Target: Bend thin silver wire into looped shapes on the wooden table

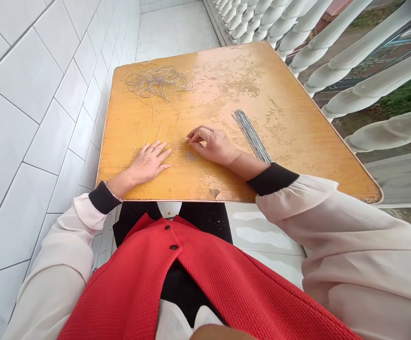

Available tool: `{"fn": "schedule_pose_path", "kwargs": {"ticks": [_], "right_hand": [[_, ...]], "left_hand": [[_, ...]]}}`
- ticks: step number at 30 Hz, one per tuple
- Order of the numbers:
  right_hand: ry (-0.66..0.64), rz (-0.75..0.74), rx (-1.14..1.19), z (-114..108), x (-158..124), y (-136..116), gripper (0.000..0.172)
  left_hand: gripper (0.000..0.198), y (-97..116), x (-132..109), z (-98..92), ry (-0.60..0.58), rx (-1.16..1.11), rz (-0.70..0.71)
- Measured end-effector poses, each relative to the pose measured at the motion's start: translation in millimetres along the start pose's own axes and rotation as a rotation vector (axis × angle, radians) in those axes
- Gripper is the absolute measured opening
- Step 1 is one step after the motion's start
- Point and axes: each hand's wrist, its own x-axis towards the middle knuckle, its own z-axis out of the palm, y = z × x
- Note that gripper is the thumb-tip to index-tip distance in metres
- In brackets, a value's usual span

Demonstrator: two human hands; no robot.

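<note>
My left hand (147, 163) lies flat on the wooden table, fingers spread, with its fingertips over the lower ends of several short thin wires (146, 134). A little to the right, my right hand (215, 145) is closed in a pinch, thumb against forefinger. From that pinch a fine wire (182, 139) seems to run left toward my left hand; its far end is hard to make out. Beyond both hands sits a loose tangle of thin wire (159, 81). To the right of my right hand lies a neat bundle of straight grey wires (251, 134), its near end by my forearm.
The table top (304, 160) is worn, with peeled patches. A white tiled wall (49, 89) runs along its left side. White balusters (354, 66) stand close along the right edge. Tiled floor (177, 30) shows beyond the far edge.
</note>
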Motion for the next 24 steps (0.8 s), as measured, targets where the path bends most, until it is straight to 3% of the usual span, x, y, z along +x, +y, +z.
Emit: {"fn": "schedule_pose_path", "kwargs": {"ticks": [3, 7, 14, 18, 24], "right_hand": [[-0.056, -0.05, -0.054, -13.2, -12.1, 2.0, 0.016], [-0.054, -0.046, -0.136, -19.4, -13.7, -15.3, 0.036], [-0.362, -0.116, -0.179, 7.0, -19.6, -50.7, 0.072], [-0.399, -0.129, -0.176, 17.5, -13.9, -47.3, 0.082], [-0.39, -0.146, -0.157, 26.3, 18.1, -32.7, 0.085]], "left_hand": [[0.059, 1.3, -2.2, -5.0, 0.0, 0.005, -0.026], [0.063, 1.7, -11.5, -11.2, 0.008, 0.02, -0.071], [0.062, 0.8, -24.6, -3.9, -0.018, 0.044, -0.128], [0.064, -1.1, -22.3, -5.6, -0.043, 0.054, -0.148], [0.065, -14.8, -3.2, -10.9, -0.028, 0.046, -0.192]]}}
